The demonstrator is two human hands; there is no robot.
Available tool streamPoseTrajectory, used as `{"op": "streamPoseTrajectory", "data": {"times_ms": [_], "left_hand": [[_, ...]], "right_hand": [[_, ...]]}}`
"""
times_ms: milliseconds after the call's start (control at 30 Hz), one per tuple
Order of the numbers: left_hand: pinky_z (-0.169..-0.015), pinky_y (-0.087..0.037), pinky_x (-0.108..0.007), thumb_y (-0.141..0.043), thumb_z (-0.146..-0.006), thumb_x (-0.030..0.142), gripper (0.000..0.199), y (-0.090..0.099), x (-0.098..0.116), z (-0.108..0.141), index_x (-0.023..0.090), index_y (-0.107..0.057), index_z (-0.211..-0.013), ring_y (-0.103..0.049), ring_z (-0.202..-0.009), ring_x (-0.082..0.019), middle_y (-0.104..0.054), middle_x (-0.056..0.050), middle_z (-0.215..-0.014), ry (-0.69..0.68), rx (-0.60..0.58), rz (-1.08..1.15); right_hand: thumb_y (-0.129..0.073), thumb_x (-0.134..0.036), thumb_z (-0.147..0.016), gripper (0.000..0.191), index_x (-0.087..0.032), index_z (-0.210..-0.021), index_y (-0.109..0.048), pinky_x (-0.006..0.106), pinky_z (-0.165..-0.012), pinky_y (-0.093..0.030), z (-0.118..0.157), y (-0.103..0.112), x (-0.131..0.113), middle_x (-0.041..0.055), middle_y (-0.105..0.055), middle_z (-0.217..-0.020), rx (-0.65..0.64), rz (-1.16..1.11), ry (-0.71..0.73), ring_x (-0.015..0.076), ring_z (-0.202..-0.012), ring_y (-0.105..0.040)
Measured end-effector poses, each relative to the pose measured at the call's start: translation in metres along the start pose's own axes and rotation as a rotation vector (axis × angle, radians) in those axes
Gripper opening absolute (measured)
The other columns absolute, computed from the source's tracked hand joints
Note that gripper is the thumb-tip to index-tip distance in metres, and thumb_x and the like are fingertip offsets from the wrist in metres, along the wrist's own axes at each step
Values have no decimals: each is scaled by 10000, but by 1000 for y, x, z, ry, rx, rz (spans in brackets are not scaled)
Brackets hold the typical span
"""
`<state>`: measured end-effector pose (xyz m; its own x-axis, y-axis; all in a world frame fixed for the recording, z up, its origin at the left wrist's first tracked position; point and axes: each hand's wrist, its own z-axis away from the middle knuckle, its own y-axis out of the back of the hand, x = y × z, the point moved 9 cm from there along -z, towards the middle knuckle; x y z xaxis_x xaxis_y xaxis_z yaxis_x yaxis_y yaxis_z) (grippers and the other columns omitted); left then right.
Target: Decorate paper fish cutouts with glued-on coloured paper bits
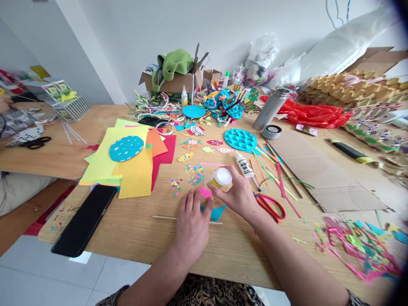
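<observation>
"Head view: how many hands are at work, and on what?"

"Two, bare, with one pink paper piece between their fingertips on the table."

"How do the fingers stand?"

"On the right hand, thumb and forefinger curl round one white-capped container, parted only by its width, just beyond the pink paper piece. The left hand lies palm down at the paper's left edge, fingers close together, thumb a little apart; whether it pinches or merely presses, I cannot tell."

"What lies nearer than the pink paper piece?"

"One blue paper scrap and one thin stick, partly hidden by the left hand."

"Beyond it?"

"Six fish cutouts, and two nozzle bottles: one near, beyond and right, another far back."

"To its sides?"

"Right, one pair of red-handled scissors; well left, one black phone."
</observation>
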<state>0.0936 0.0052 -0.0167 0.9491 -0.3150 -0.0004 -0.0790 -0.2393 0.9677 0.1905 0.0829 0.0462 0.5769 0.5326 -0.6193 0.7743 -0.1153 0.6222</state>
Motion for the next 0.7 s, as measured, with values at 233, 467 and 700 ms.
{"op": "streamPoseTrajectory", "data": {"times_ms": [233, 467, 700], "left_hand": [[-1048, -413, -504, -568, -878, 158, 467, -1, 0, 0, 224, -508, -1336, -464, -1293, -327, -507, -178, -1362, -2, 6, -12], [-1055, -410, -503, -565, -887, 166, 469, -1, 0, 0, 226, -499, -1347, -461, -1298, -327, -505, -180, -1366, 3, -7, -19], [-1049, -418, -512, -567, -882, 165, 462, 0, 0, 0, 220, -501, -1336, -467, -1300, -325, -512, -173, -1358, -5, -8, -15]], "right_hand": [[-666, -380, -781, 282, -211, -933, -499, 273, -567, -459, -1, 1, 1, 17, -651, -766, -2, 1, -22, 175, -636, -618], [-671, -389, -759, 291, -204, -902, -499, 249, -512, -420, -1, 8, 0, -10, -607, -682, 22, 62, -8, 148, -546, -570], [-670, -373, -757, 290, -213, -910, -484, 245, -522, -425, 0, 5, -2, -11, -615, -699, -26, 31, -11, 142, -556, -563]]}}
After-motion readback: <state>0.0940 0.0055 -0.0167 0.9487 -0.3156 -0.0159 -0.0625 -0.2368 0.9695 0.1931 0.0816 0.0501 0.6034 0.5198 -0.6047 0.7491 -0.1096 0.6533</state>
